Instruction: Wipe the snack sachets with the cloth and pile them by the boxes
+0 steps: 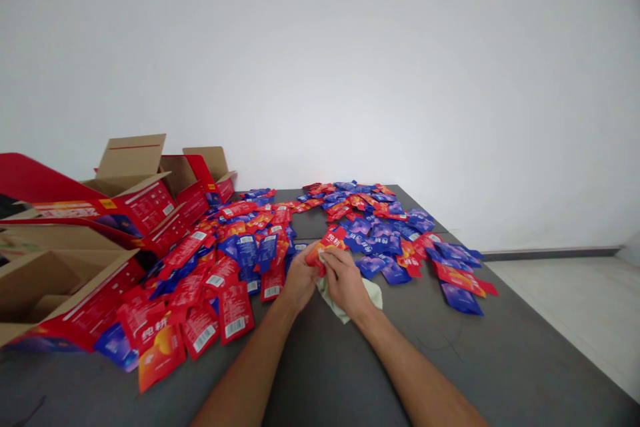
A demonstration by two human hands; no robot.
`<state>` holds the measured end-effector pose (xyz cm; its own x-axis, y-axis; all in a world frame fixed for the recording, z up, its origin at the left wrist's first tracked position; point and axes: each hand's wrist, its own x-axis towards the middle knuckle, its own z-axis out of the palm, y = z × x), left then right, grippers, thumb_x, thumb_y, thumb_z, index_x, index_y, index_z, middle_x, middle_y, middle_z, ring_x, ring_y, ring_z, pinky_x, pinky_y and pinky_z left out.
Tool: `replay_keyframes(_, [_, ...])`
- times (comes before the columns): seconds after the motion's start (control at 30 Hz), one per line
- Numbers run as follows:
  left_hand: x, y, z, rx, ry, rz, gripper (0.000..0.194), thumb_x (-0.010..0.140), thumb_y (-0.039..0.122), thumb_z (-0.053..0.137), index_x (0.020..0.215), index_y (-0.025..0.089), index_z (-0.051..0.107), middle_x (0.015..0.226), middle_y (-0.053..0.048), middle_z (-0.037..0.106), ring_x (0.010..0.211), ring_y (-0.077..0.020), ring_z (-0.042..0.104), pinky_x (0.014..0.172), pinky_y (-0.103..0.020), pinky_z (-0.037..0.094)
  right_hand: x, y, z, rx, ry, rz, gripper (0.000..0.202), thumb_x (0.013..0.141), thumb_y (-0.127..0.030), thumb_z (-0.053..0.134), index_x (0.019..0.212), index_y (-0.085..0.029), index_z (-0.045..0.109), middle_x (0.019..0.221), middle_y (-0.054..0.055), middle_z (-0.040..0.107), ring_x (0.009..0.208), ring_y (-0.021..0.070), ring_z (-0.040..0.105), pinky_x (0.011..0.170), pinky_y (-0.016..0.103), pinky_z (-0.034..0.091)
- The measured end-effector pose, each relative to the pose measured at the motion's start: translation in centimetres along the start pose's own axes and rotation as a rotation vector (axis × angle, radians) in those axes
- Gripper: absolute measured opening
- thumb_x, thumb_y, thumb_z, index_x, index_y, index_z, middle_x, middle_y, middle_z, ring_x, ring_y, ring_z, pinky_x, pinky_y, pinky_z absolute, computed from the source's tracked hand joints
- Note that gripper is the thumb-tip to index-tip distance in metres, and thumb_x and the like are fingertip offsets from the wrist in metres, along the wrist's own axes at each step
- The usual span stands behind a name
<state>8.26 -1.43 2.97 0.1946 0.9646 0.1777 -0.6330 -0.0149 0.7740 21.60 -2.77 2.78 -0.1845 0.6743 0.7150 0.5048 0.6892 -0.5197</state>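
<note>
My left hand [301, 280] is closed on a red-and-orange packet [330, 241] above the middle of the table. A pale cloth [374, 292] is gripped in my right hand [347, 283], which presses part of it against the packet's face. Much of the cloth hangs below and behind that hand. Loose red packets [236, 312] lie in a broad pile to the left, mixed with blue packets [247, 253]. More blue packets [385, 240] and red ones lie just beyond my hands and to their right.
Open cardboard boxes [100, 290] with red printed sides crowd the table's left side, their flaps raised. A dark grey table [345, 380] carries everything. Its right edge borders a pale floor [565, 293], and a white wall [350, 67] stands behind.
</note>
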Motion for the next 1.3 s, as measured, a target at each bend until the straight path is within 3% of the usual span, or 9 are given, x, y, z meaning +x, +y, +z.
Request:
replay_keyframes(0.17, [-0.7, 0.7, 0.6, 0.006, -0.002, 0.005, 0.067, 0.056, -0.005, 0.065, 0.12, 0.015, 0.064, 0.113, -0.008, 0.07, 0.096, -0.018, 0.065, 0.087, -0.028, 0.049, 0.2, 1.1, -0.7, -0.096, 0.144, 0.094, 0.036, 0.096, -0.016, 0.043, 0.125, -0.019, 0.064, 0.126, 0.014, 0.06, 0.119, 0.0255, 0.053, 0.105, 0.046, 0.045])
replay_keyframes(0.37, [-0.6, 0.4, -0.2, 0.133, 0.044, 0.046, 0.066, 0.057, 0.0, 0.061, 0.121, 0.017, 0.065, 0.112, -0.008, 0.071, 0.097, -0.0209, 0.066, 0.088, -0.032, 0.05, 0.0, -0.9, 0.1, -0.032, -0.072, -0.068, 0.041, 0.094, -0.011, 0.042, 0.127, -0.024, 0.064, 0.124, 0.011, 0.062, 0.115, 0.0233, 0.055, 0.1, 0.044, 0.047])
replay_keyframes(0.43, [-0.6, 0.1, -0.5, 0.23, 0.041, 0.067, 0.065, 0.058, 0.0, 0.056, 0.121, 0.017, 0.066, 0.113, -0.008, 0.071, 0.1, -0.0219, 0.065, 0.091, -0.034, 0.049, 0.1, -0.9, 0.1, -0.034, -0.081, -0.067, 0.041, 0.094, -0.011, 0.041, 0.125, -0.024, 0.064, 0.123, 0.01, 0.062, 0.115, 0.023, 0.056, 0.1, 0.042, 0.048])
replay_keyframes(0.63, [-0.9, -0.3, -0.3, 0.443, 0.019, 0.084, 0.068, 0.056, -0.002, 0.049, 0.119, 0.017, 0.069, 0.116, -0.008, 0.07, 0.106, -0.0227, 0.063, 0.096, -0.034, 0.046, 0.5, 1.4, -1.2, -0.148, 0.179, 0.131, 0.038, 0.096, -0.016, 0.041, 0.126, -0.018, 0.064, 0.125, 0.015, 0.06, 0.119, 0.0257, 0.054, 0.104, 0.046, 0.045])
replay_keyframes(0.73, [-0.9, -0.1, 0.0, 0.385, 0.07, 0.08, 0.066, 0.057, -0.001, 0.054, 0.118, 0.017, 0.069, 0.115, -0.008, 0.07, 0.103, -0.0223, 0.064, 0.092, -0.033, 0.048, 0.4, 1.1, -1.2, -0.126, 0.167, 0.112, 0.039, 0.096, -0.016, 0.041, 0.13, -0.018, 0.061, 0.126, 0.015, 0.059, 0.12, 0.0251, 0.053, 0.105, 0.046, 0.045])
replay_keyframes(0.9, [-0.9, 0.2, -0.2, 0.321, 0.116, 0.079, 0.061, 0.06, 0.003, 0.06, 0.119, 0.018, 0.067, 0.11, -0.007, 0.072, 0.096, -0.0206, 0.065, 0.084, -0.03, 0.05, 0.1, -1.2, 0.0, -0.013, -0.068, -0.058, 0.041, 0.094, -0.012, 0.043, 0.129, -0.024, 0.062, 0.128, 0.011, 0.059, 0.119, 0.023, 0.054, 0.103, 0.043, 0.047])
replay_keyframes(0.97, [-0.9, 0.2, -0.2, 0.294, 0.121, 0.068, 0.061, 0.059, 0.003, 0.06, 0.118, 0.018, 0.067, 0.107, -0.007, 0.072, 0.09, -0.0191, 0.065, 0.079, -0.029, 0.051, 0.1, -1.4, 0.1, 0.007, -0.105, -0.072, 0.041, 0.095, -0.011, 0.042, 0.127, -0.024, 0.062, 0.127, 0.01, 0.06, 0.119, 0.0223, 0.054, 0.103, 0.043, 0.046])
replay_keyframes(1.17, [-1.1, 0.8, 0.6, 0.123, 0.122, 0.018, 0.058, 0.056, 0.0, 0.063, 0.112, 0.015, 0.069, 0.103, -0.007, 0.072, 0.086, -0.0181, 0.066, 0.08, -0.029, 0.051, 0.6, 0.6, -1.3, -0.069, 0.156, 0.096, 0.038, 0.097, -0.016, 0.042, 0.13, -0.02, 0.061, 0.127, 0.014, 0.058, 0.12, 0.0243, 0.053, 0.105, 0.046, 0.045])
replay_keyframes(1.3, [-0.9, 1.2, 0.7, -0.021, 0.205, -0.025, 0.046, 0.068, 0.012, 0.071, 0.114, 0.015, 0.067, 0.105, -0.009, 0.072, 0.085, -0.0172, 0.068, 0.079, -0.029, 0.052, 0.5, 0.3, -1.0, -0.031, 0.122, 0.073, 0.037, 0.097, -0.018, 0.044, 0.129, -0.021, 0.062, 0.125, 0.014, 0.06, 0.118, 0.0242, 0.056, 0.104, 0.046, 0.047])
